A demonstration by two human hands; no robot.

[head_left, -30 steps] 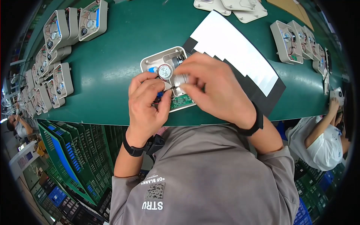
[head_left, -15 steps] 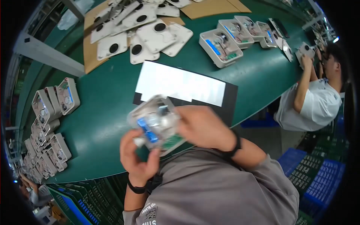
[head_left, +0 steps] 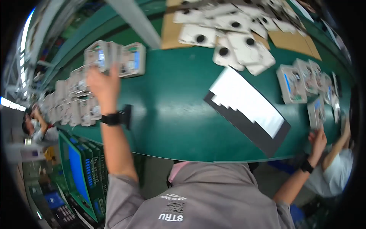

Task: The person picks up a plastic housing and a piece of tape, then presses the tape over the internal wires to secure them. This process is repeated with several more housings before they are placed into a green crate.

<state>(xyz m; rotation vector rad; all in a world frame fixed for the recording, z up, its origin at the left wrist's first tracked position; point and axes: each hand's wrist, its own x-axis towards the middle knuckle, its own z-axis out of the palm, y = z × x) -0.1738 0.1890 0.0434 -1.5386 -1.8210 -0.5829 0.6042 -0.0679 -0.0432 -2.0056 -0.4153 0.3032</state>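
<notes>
Over on the right of the tabletop (head_left: 171, 114), a pale open housing (head_left: 315, 110) stands in front of a group of similar housings (head_left: 291, 84), and the right hand (head_left: 317, 140) is right there at its near end! Those fingers are drawn close together against the edge, though whether they grip it or merely touch cannot be told. Across to the left, the left hand (head_left: 103, 84) is at another open housing (head_left: 97, 52), fingers parted at its near end (all a blur, so no telling if they have hold). More housings (head_left: 78, 108) crowd beside that arm. Between the two hands, a white sheet (head_left: 244, 101) lies on a black board (head_left: 268, 142). Beyond it, white covers with black discs (head_left: 244, 47) pile up over brown cardboard (head_left: 295, 45). Far right, a co-worker in a white top (head_left: 337, 173)!
</notes>
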